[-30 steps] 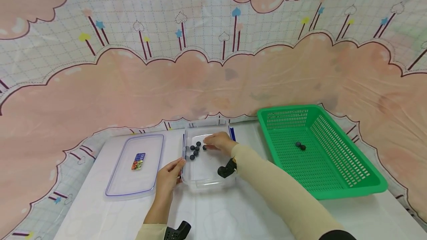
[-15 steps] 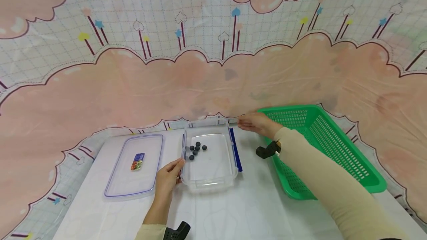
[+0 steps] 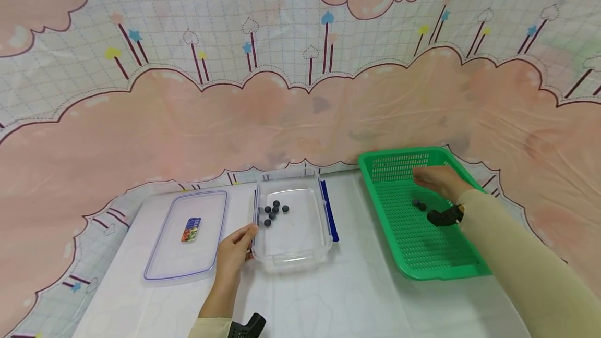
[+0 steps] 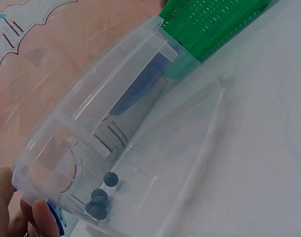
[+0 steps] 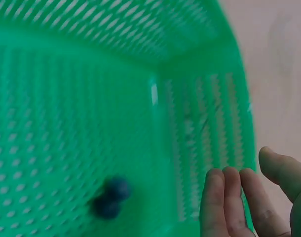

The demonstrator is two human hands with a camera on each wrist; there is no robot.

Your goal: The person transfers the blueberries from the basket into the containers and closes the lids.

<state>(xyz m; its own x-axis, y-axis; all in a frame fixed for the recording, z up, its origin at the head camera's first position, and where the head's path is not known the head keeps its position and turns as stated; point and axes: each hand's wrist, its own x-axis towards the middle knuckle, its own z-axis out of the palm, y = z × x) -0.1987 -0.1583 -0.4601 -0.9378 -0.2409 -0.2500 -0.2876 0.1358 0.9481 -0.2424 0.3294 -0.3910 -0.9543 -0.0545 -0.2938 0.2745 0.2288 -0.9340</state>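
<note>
My left hand (image 3: 235, 249) grips the left edge of a clear plastic food box (image 3: 300, 241), thumb outside and fingertips below in the left wrist view. Several small dark-blue balls (image 3: 275, 209), like blueberries, lie in the box's left half. Over the green plastic basket (image 3: 404, 254) hovers my right hand (image 3: 441, 180). Its fingers (image 5: 212, 202) are straight and side by side, with the thumb apart. I see nothing held there, though the palm is partly hidden. Two more dark-blue balls (image 5: 111, 197) rest on the basket floor below, blurred in the right wrist view.
A clear lid (image 3: 164, 254) with a blue seal and a colourful label (image 3: 191, 229) lies left of the box. A blue clip flap (image 3: 330, 213) sticks out on the box's right side. White cloth (image 3: 357, 296) covers the table, and a patterned curtain (image 3: 281, 129) hangs behind.
My right hand has left the box and swung right until it is over the basket. The left hand keeps its hold on the box. The balls left in the box stay in place.
</note>
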